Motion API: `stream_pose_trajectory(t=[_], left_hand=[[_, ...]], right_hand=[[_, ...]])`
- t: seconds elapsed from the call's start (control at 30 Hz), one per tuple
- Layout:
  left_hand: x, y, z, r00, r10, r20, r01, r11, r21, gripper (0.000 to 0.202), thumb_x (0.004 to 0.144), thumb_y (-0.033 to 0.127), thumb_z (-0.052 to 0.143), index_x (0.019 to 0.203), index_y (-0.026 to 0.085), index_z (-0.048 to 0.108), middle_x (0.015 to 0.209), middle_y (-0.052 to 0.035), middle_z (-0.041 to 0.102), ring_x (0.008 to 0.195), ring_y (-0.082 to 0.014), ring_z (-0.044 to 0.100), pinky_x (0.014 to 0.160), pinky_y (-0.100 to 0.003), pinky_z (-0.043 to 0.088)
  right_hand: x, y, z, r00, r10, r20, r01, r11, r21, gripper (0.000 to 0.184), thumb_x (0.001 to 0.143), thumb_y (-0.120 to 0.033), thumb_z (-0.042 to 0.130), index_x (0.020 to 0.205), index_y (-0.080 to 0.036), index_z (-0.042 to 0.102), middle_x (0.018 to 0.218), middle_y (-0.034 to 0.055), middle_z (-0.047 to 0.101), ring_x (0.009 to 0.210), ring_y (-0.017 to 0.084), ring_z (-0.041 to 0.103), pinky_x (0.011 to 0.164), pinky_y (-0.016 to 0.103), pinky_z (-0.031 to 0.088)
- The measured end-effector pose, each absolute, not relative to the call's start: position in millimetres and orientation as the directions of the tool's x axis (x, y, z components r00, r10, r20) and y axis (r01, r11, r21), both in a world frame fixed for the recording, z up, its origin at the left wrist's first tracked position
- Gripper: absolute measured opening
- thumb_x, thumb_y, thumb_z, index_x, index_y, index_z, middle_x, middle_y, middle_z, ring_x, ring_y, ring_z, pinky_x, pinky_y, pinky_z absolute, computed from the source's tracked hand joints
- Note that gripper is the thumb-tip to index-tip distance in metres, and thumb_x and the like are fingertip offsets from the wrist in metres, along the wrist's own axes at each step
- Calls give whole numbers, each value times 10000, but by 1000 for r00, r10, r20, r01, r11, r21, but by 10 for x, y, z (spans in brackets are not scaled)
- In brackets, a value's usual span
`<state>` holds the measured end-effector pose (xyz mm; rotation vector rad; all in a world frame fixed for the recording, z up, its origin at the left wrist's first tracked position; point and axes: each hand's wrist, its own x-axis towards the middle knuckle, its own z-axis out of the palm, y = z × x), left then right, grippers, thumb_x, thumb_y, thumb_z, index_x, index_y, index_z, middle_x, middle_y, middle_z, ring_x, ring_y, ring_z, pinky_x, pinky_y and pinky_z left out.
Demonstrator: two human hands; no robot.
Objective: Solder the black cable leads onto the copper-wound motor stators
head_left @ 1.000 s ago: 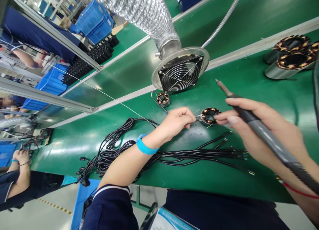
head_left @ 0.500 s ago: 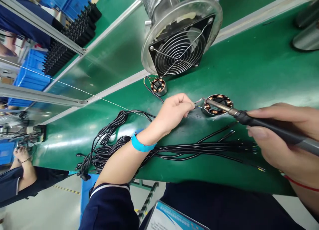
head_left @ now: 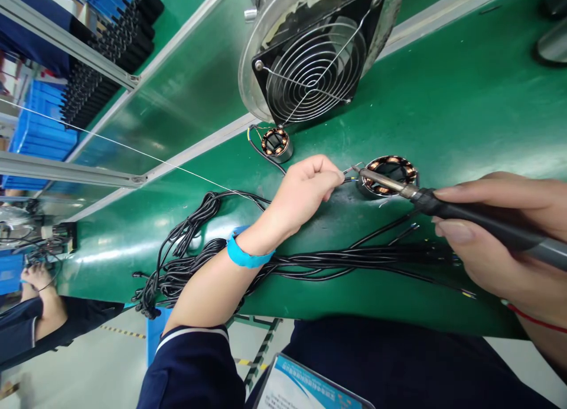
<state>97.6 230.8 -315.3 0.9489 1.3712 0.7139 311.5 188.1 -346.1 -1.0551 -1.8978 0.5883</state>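
My right hand (head_left: 500,238) grips a soldering iron (head_left: 469,214) by its black handle. The iron's metal tip reaches across a motor stator (head_left: 410,167), a ring with copper windings, to its left side. There, the tip is at or very near thin wire ends. My left hand (head_left: 312,187) is closed in a pinch left of the stator; a thin silvery wire (head_left: 352,168) juts out from its fingertips. A black cable with coloured leads (head_left: 349,179) also shows beside the fingertips; whether the fingers hold it too, I cannot tell. A smaller-looking second stator (head_left: 283,155) with its cable stands behind my left hand.
A fan with a wire guard (head_left: 312,84) and clear hood stands at the back. Bundled black cables (head_left: 310,266) lie across the green table (head_left: 478,114) under my left forearm. A thin white line (head_left: 168,164) stretches from upper left. Another person's hands (head_left: 39,277) are at far left.
The whole view has shifted slightly, so the fan sits higher in the picture. Both hands keep their grips, and the iron's tip stays by the stator's left side.
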Motion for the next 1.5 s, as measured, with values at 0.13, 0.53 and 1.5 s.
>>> stream_pose_trajectory(t=[0.13, 0.53, 1.5], left_hand=[[969, 2306, -3159, 109, 878, -466, 96, 457, 884, 264, 803, 31, 512, 580, 159, 456, 474, 81, 412, 477, -26, 340, 527, -175, 288], [973, 2305, -3147, 106, 873, -475, 106, 466, 879, 273, 813, 28, 519, 583, 162, 457, 479, 79, 413, 476, -26, 345, 513, -167, 297], [918, 2115, -3197, 261, 944, -202, 164, 163, 973, 112, 940, 205, 529, 836, 190, 489, 676, 57, 563, 490, -39, 502, 485, -161, 402]], right_hand=[[3109, 1846, -3483, -224, 864, 451, 413, 503, -759, 118, 966, -319, 619, 1021, -215, 623, 801, 27, 628, 570, 67, 544, 487, 221, 429], [3111, 1866, -3521, -248, 838, 486, 441, 545, -713, 140, 964, -364, 620, 1065, -267, 614, 778, 23, 602, 537, 96, 508, 444, 278, 375], [2715, 2174, -3409, -245, 880, 407, 512, 474, -716, 417, 932, -317, 591, 1343, -266, 543, 956, 2, 692, 892, 152, 676, 755, 268, 578]])
